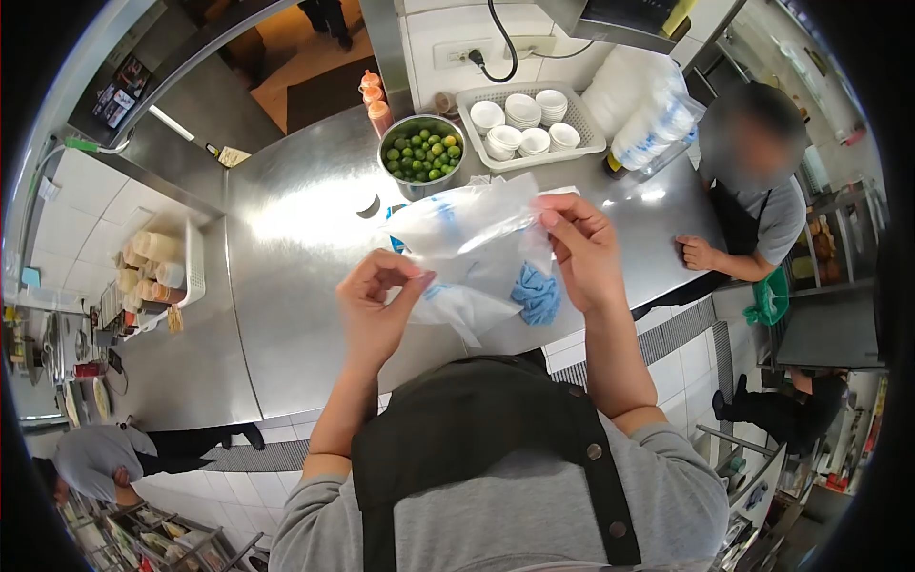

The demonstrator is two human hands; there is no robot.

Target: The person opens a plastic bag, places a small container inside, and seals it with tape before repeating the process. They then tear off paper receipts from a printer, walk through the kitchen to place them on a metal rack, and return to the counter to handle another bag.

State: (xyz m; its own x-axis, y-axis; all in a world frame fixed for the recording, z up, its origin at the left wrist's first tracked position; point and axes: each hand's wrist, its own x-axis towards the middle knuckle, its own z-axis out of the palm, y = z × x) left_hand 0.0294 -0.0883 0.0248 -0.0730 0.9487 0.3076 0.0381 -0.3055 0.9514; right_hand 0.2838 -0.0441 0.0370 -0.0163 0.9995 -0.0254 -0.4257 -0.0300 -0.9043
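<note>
Between my hands a clear plastic bag (pixel 477 234) is stretched out above the steel counter. My left hand (pixel 376 300) pinches its near left edge between thumb and fingertips. At the bag's upper right corner, my right hand (pixel 583 250) grips it the same way. Below and partly behind the bag lies a crumpled blue cloth (pixel 537 294), close to my right wrist. More white, thin plastic (pixel 462 310) rests on the counter under the bag. Just beyond stands a metal pot of green limes (pixel 421 157).
A grey basket (pixel 593 148) with stacked white cups stands at the back, beside bundled plastic (pixel 648 105). Orange-topped squeeze bottles (pixel 377 112) stand near the pot. A co-worker (pixel 762 181) is at the counter's right end. Another basket of containers (pixel 195 262) sits on the left.
</note>
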